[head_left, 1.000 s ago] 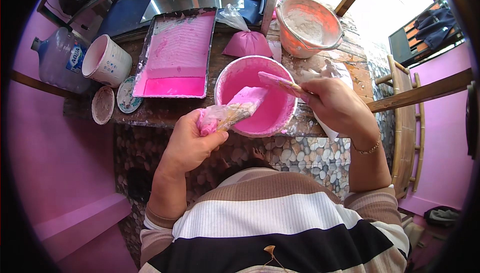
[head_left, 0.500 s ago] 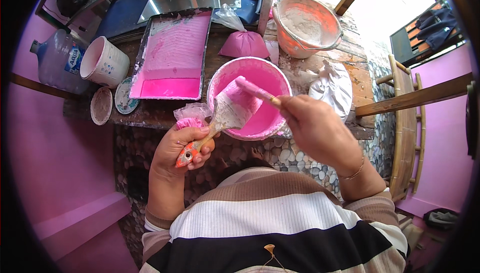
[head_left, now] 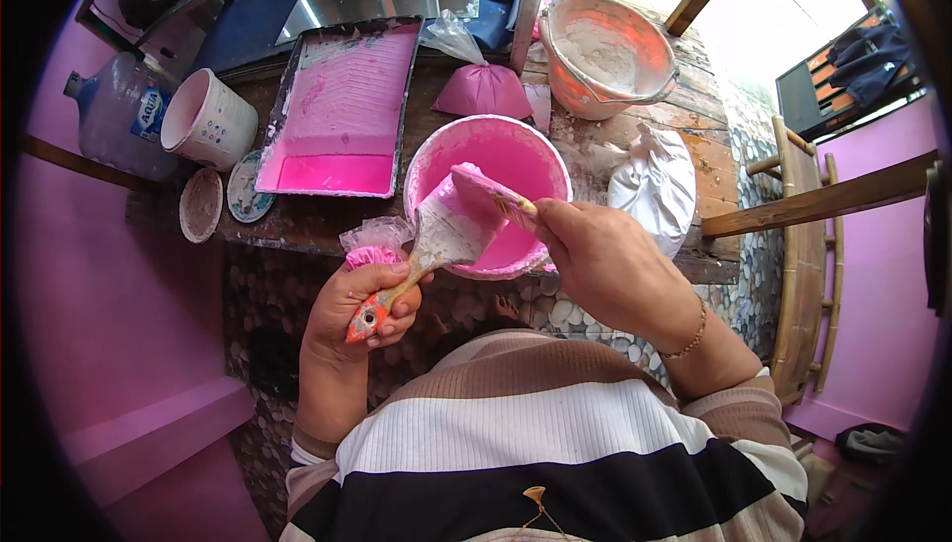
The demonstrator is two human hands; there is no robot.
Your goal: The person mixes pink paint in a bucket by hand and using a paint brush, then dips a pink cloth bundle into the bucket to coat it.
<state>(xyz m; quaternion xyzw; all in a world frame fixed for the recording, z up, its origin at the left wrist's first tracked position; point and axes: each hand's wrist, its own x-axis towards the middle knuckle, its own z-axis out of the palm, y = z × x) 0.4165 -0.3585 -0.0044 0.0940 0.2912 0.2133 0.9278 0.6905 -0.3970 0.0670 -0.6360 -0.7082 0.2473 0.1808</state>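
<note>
My left hand [head_left: 349, 309] is closed round the handle of a wide paintbrush [head_left: 444, 235], whose bristle end is smeared with pink and pale paint. The brush tilts up over a white bucket [head_left: 420, 160] of bright pink paint. My right hand [head_left: 620, 269] grips a narrow paint-coated tool [head_left: 488, 191] by its pale handle; pink covers its kind, perhaps a small brush. Its flat end lies across the wide brush's bristles. Beside my left fingers is a clear plastic bag with pink contents [head_left: 375, 252]; whether I hold it is hidden.
A paint tray [head_left: 347, 96] with pink paint lies on the wooden table [head_left: 684, 106]. Behind the bucket sits a tied bag of pink paint [head_left: 484, 93]. An orange bucket [head_left: 575, 81], a white bag [head_left: 654, 190], a white tub [head_left: 223, 125] and a large water bottle [head_left: 114, 125] stand around.
My right hand has shifted slightly left and down, and its tool now lies lower against the wide brush. My left hand has kept its hold with little movement.
</note>
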